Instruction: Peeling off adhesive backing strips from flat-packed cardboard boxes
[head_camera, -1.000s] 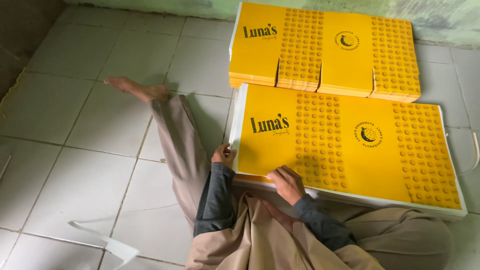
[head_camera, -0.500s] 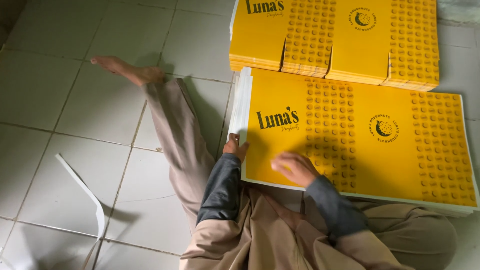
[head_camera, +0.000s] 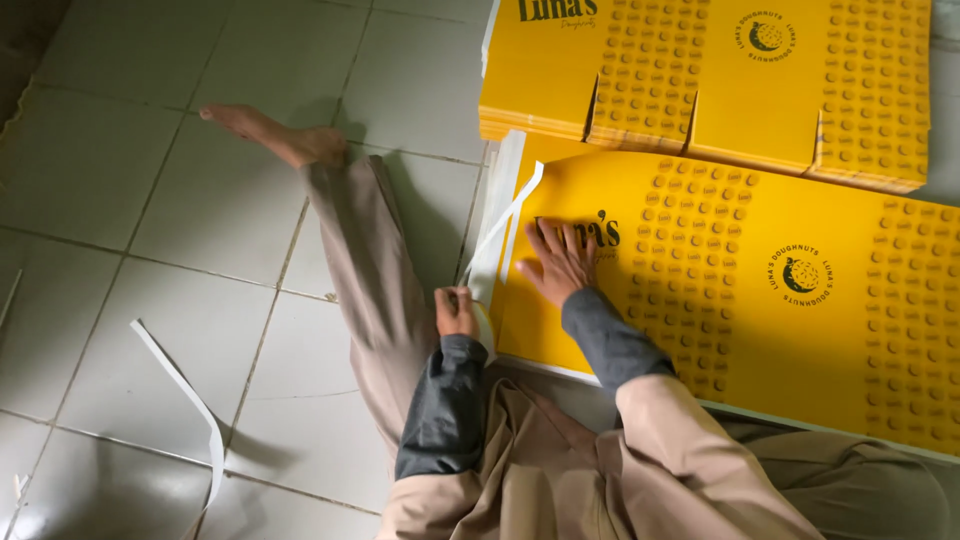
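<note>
A: Where's the strip right now?

B: The white strip (head_camera: 507, 215) is half lifted off the left edge of the yellow printed sheet (head_camera: 720, 300), which lies flat on the tiled floor (head_camera: 150, 200) across the person's lap. The left hand (head_camera: 456, 312) has its fingers closed on the strip's lower end, and the strip arcs up from there toward the sheet's upper left corner.

A: And the other hand?

B: The right hand (head_camera: 560, 262) lies flat on the sheet just beside that edge, fingers spread wide, holding nothing, only pressing down.

A: What could go wrong?

B: I'd judge the strip could tear partway if pulled at a sharp angle, leaving a stub on the edge. If the flat hand slips, the sheet could slide or buckle with the pull.

A: Room to move?

B: Tight above: a stack of yellow sheets (head_camera: 700, 80) overlaps the top edge of the lap sheet, so the strip's far end sits close under it. To the left it's open tile past the outstretched leg (head_camera: 350, 250), with one loose white strip (head_camera: 185, 400) curled there, well apart from the hands.
</note>
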